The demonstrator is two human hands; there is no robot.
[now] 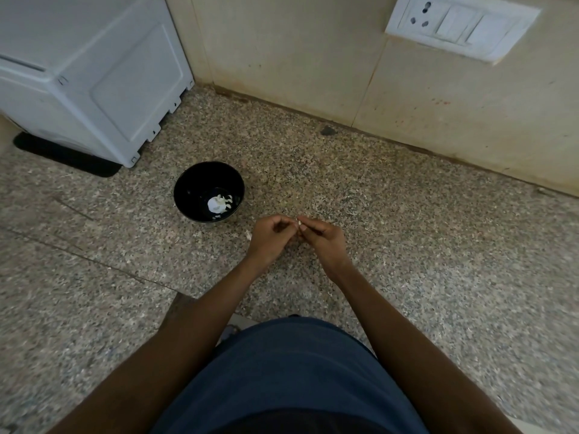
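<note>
A speckled stone surface (407,245) fills most of the view and runs to a beige wall (313,57) at the far side. A white appliance (94,73) stands at the far left on a black mat (62,158), its corner close to the wall. A white switch plate (460,25) with a socket sits high on the wall at the far right. At the near edge is the person's lap in blue cloth (297,371), with both bare forearms reaching away from it. A black bowl (194,186) stands on the surface left of the hands and apart from them, with white bits (216,204) lying at its bottom. The left hand (269,236) and the right hand (322,238) meet fingertip to fingertip above the surface, right of the bowl, both with fingers curled in. Between their tips they pinch a small white piece (299,223); it is too small to say what it is. A white scrap (248,235) lies on the surface just left of the left hand.
</note>
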